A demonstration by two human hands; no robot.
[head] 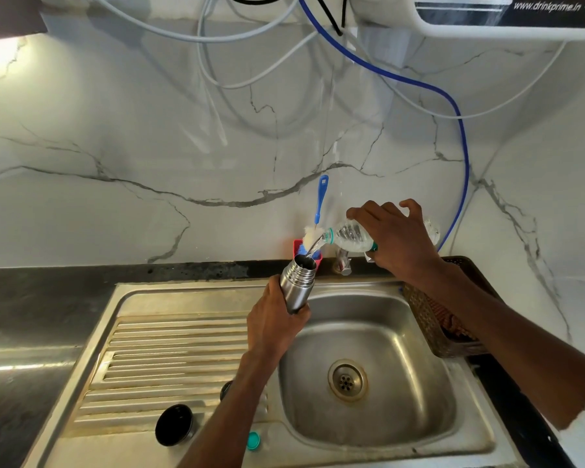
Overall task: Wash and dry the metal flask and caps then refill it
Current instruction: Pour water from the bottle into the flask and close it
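Fingers of the left hand (274,324) are wrapped round the lower body of the metal flask (297,283), hiding its base; the flask tilts with its open mouth up, held over the back edge of the sink (368,376). The right hand (397,239) grips a clear plastic bottle (350,236) from above, thumb and forefinger curled over it, the other fingers lifted and spread. That hand covers the bottle's middle, so only its ribbed neck end and rounded base show. The bottle lies nearly level, and a thin stream of water runs from its neck into the flask's mouth.

Behind the flask a blue-handled brush (321,204) stands in a red holder (299,246), mostly hidden. A chrome tap (342,261) peeks out below the bottle. On the ribbed steel drainboard (169,352) sit a black cap (174,424) and a small teal bottle cap (253,440); another dark round piece (226,390) is half hidden by the left forearm. A brown woven basket (429,319) sits right of the sink, partly behind the right arm.
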